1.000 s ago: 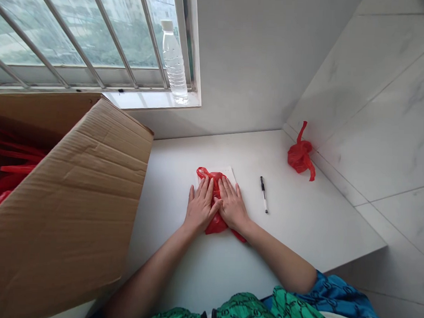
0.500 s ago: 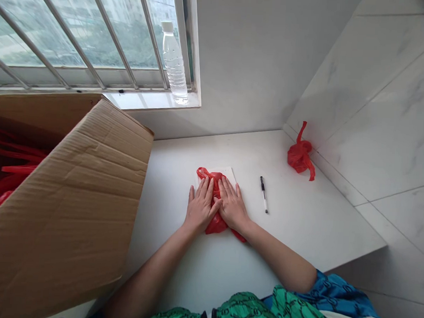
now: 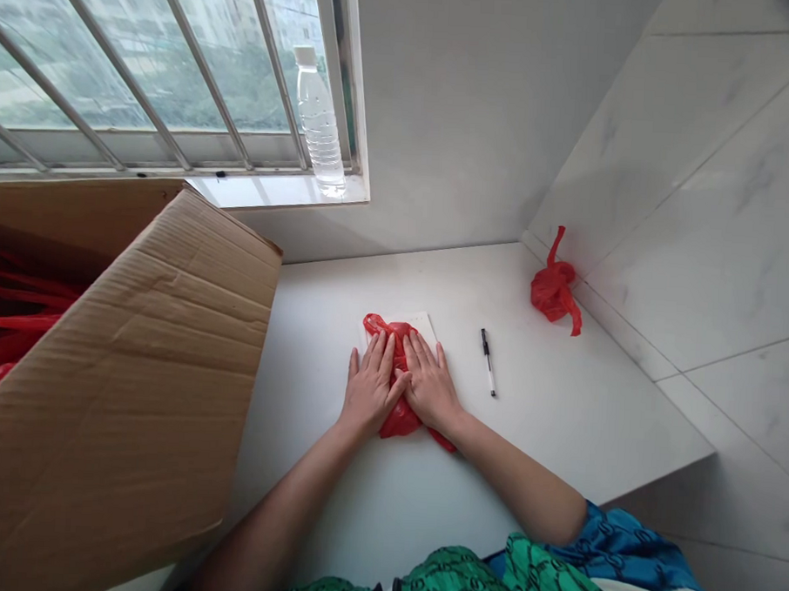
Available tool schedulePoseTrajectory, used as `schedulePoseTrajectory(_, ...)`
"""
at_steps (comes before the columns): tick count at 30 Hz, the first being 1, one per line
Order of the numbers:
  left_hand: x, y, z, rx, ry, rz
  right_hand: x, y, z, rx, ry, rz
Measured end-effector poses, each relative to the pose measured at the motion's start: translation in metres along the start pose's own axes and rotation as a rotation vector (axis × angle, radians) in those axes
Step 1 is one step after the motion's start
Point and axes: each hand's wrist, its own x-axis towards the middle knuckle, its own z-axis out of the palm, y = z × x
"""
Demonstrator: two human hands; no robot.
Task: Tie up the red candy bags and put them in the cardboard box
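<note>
A red plastic bag (image 3: 400, 419) lies flattened on the white table (image 3: 546, 424), partly over a white pad or sheet of paper (image 3: 427, 323). My left hand (image 3: 368, 388) rests flat on the bag's left side, fingers stretched forward and slightly apart. On its right side lies my right hand (image 3: 432, 384), also flat, and the two thumbs meet or overlap over the bag. Both palms cover much of the bag and paper. To the right of my right hand is a black-capped clear pen (image 3: 488, 362).
A knotted red plastic bag (image 3: 553, 289) sits at the back right against the tiled wall. On the left stands an open cardboard box (image 3: 129, 388) with red bags (image 3: 27, 323) inside. A clear water bottle (image 3: 321, 131) stands on the windowsill by the barred window.
The whole view has shifted slightly. Both hands stay flat on the red bag, with no visible change in their hold or in the things around them.
</note>
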Motion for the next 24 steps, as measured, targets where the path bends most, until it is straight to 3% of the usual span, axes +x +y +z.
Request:
schedulePoseTrajectory(13, 0.001, -0.002, 0.0, -0.097, -0.012, -0.008, 0.0, 0.001, 0.0, 0.098, 0.004, 0.007)
schedulePoseTrajectory(16, 0.002, -0.007, -0.005, -0.269, 0.026, -0.006, 0.0, 0.008, -0.008, 0.327, 0.005, 0.002)
schedulePoseTrajectory(18, 0.0, -0.01, -0.012, -0.418, 0.162, -0.048, 0.0, 0.018, -0.016, 0.594, 0.06, 0.029)
schedulePoseTrajectory(21, -0.005, -0.009, -0.028, -0.541, 0.361, -0.165, 0.001, 0.037, -0.028, 0.95, 0.245, 0.155)
schedulePoseTrajectory(22, -0.007, -0.006, -0.034, -0.543, 0.351, -0.191, 0.001, 0.043, -0.03, 1.017, 0.279, 0.198)
schedulePoseTrajectory(24, -0.008, 0.004, -0.043, -0.483, 0.224, -0.223, 0.0, 0.051, -0.034, 1.079, 0.252, 0.251)
